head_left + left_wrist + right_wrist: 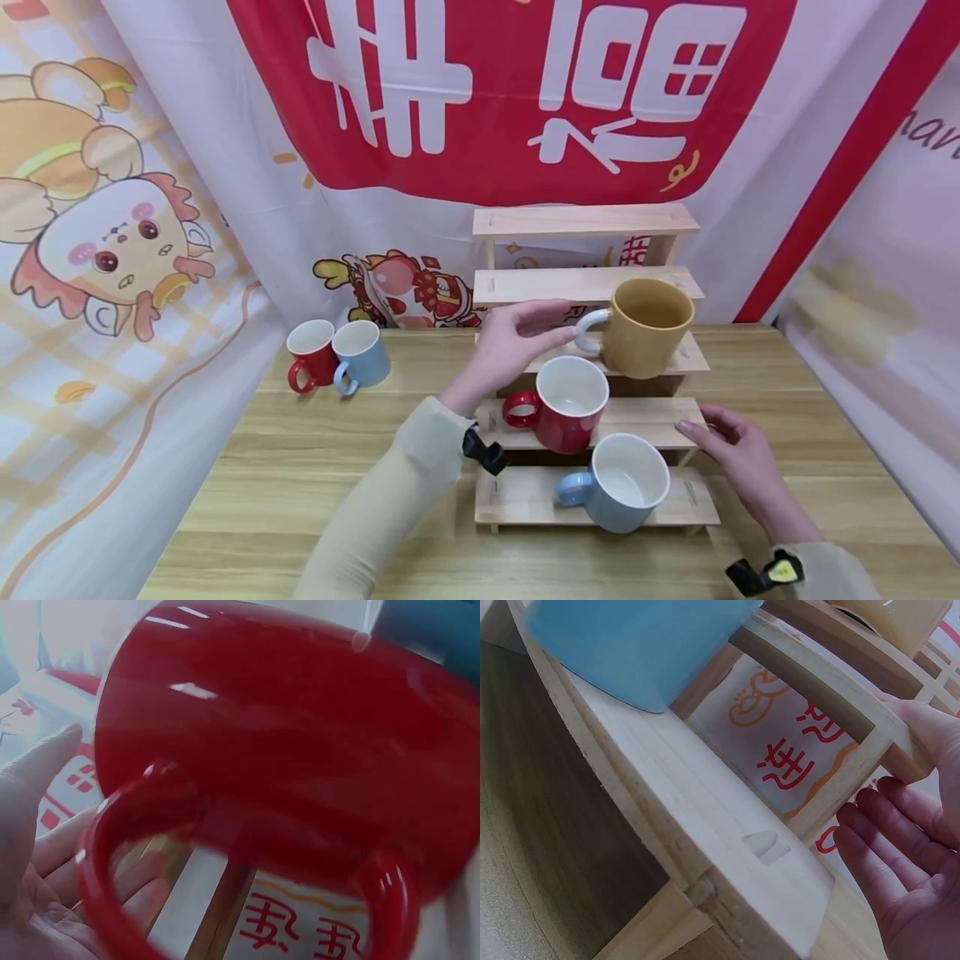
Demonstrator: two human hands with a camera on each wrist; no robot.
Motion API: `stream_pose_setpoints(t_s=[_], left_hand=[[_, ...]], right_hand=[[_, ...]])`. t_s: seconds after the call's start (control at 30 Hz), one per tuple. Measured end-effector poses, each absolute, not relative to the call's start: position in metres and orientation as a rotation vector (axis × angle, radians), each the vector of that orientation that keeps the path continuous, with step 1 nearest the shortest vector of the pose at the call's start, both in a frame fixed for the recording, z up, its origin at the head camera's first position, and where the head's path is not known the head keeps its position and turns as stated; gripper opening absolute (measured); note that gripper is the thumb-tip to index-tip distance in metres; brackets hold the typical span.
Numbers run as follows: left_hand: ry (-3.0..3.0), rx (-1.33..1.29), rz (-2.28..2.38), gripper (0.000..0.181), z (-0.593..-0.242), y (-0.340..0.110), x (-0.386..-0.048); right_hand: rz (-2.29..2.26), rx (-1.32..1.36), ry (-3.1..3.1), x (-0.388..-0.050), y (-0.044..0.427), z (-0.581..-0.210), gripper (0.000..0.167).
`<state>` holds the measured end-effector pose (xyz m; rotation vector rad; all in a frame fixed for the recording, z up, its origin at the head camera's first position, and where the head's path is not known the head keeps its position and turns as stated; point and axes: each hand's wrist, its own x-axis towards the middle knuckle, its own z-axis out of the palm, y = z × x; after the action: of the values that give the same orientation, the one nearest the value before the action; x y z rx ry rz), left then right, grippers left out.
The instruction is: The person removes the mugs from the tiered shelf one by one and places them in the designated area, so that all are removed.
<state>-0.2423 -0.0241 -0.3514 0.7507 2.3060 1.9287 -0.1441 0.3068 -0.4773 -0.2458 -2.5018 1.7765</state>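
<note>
Across the back hangs a big red-and-white cloth, with the wooden tabletop spread out below it. And here's the five-step rack, climbing towards the cloth! The left hand is out beside the third step from the bottom, fingers loosely extended, gripping nothing. The right hand is at the right end of the second step, thumb lying on the board, the other fingers relaxed and off the wood. On to the mugs: the mustard mug stands on step three, just right of the left fingertips. One step down sits the red mug; on the lowest, the blue mug. Well away to the left, a second red mug and a second blue mug stand side by side. Smallest of all, the mustard mug's handle points left, right at the thumb tip; whether they touch, I can't tell.
</note>
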Motion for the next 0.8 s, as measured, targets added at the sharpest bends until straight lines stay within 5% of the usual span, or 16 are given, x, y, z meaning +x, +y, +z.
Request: stream_pose_setpoints(t_s=[0.8], left_hand=[[2.304, 0.794, 1.904, 0.036, -0.356, 0.014, -0.252]], right_hand=[[1.762, -0.237, -2.524, -0.146, 0.308, -0.480, 0.064]])
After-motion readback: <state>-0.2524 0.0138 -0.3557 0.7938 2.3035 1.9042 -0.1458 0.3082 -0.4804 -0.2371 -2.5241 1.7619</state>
